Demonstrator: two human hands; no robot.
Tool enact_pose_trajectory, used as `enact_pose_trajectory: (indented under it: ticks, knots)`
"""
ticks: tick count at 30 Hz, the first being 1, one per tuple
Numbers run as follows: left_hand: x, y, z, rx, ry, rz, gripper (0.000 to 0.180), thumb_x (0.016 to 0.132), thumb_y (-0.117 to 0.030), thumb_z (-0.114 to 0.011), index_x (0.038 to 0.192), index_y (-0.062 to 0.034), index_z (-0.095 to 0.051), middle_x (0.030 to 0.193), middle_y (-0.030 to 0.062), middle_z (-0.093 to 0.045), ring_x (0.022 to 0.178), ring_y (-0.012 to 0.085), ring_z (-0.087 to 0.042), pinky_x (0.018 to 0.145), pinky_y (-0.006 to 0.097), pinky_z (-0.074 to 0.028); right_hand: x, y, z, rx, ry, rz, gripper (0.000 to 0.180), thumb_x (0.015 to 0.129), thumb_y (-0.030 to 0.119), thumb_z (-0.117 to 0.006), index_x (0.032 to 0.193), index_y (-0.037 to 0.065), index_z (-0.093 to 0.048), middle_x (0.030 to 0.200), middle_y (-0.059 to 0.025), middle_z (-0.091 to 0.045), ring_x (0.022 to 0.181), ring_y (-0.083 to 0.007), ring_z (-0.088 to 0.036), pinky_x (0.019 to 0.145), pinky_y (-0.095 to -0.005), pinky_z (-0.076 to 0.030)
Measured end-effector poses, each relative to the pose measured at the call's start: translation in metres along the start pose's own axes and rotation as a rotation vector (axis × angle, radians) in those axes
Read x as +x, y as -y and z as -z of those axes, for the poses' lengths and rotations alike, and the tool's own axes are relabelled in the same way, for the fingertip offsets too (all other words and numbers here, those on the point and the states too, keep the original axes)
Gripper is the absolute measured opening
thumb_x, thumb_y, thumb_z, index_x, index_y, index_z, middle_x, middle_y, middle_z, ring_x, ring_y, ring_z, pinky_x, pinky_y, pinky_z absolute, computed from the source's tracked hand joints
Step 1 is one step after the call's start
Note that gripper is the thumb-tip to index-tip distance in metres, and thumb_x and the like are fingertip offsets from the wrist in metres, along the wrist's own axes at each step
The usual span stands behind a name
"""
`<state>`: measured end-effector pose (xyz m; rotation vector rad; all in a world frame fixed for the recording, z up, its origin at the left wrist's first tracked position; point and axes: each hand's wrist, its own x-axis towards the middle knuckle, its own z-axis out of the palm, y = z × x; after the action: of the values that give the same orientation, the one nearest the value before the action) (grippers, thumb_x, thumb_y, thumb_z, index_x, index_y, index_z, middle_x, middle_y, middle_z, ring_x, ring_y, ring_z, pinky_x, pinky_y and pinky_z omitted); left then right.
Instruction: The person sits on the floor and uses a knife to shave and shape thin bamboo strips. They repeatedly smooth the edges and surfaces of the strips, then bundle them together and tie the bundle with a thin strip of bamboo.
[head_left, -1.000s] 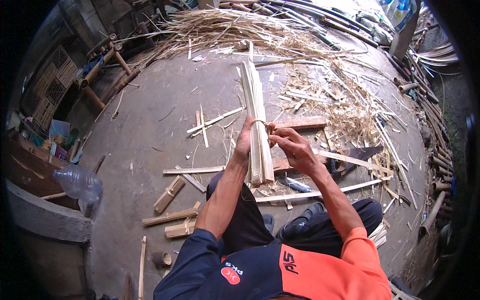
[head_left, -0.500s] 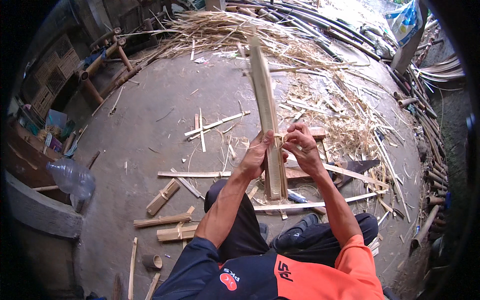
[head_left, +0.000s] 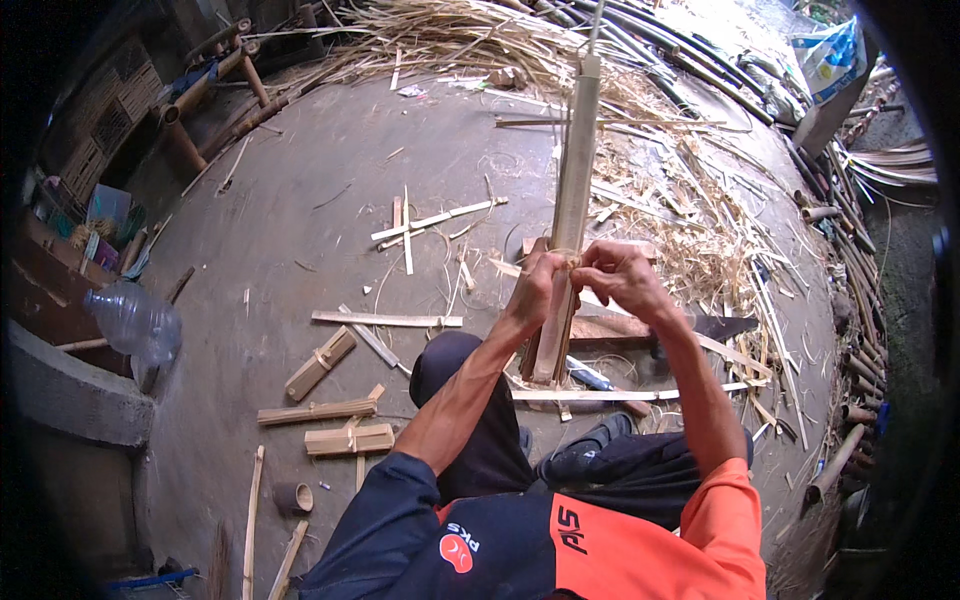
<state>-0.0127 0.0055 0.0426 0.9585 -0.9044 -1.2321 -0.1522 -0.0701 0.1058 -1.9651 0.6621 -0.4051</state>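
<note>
Both my forearms reach forward, hands close together at chest height. My left hand (head_left: 532, 290) curls shut; my right hand (head_left: 622, 280) seems pinched, fingers (head_left: 590, 268) bent inward.

Bundle of split bamboo slats (head_left: 574, 190): pale yellow-green, long, narrow, flat strips gathered side by side. Stands nearly upright in front of me, top leaning slightly to the far right, foot set on the floor just beyond my knee. A thin pale binding strip (head_left: 566, 256) wraps around it about midway up. Slat ends at the foot are cut roughly even.
</note>
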Motion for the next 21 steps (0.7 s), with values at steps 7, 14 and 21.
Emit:
enact_pose_trajectory:
  ticks: [7,14,21]
  knots:
    - [-0.006,-0.01,-0.017,-0.091,0.049,-0.045,0.033,0.084,-0.028,-0.035,0.104,-0.0022,-0.044,0.075,0.009,-0.053,0.061,0.0173,-0.053,0.054,0.03,-0.046,0.002,0.038,0.024,-0.14,0.153,-0.268,0.023,0.072,0.021,-0.068,0.067,0.0,-0.062,0.052,-0.0014,-0.052,0.044,-0.0078,-0.047,0.038,-0.0221,-0.036]
    - [-0.006,-0.011,-0.02,-0.052,0.155,-0.107,0.041,0.087,-0.03,-0.041,0.118,-0.0026,-0.033,0.084,0.0094,-0.051,0.067,0.0158,-0.054,0.058,0.029,-0.047,-0.003,0.048,0.031,-0.146,0.16,-0.314,0.019,0.072,0.015,-0.067,0.071,-0.004,-0.063,0.052,-0.0018,-0.05,0.044,-0.0087,-0.046,0.037,-0.0231,-0.034]
    - [-0.014,-0.012,-0.02,-0.058,0.187,-0.083,0.042,0.088,-0.031,-0.043,0.119,-0.0032,-0.033,0.086,0.008,-0.051,0.068,0.0143,-0.055,0.059,0.027,-0.048,-0.01,0.048,0.035,-0.156,0.224,-0.291,0.019,0.077,0.014,-0.066,0.075,-0.005,-0.064,0.054,-0.0052,-0.055,0.045,-0.0099,-0.05,0.038,-0.0234,-0.038]
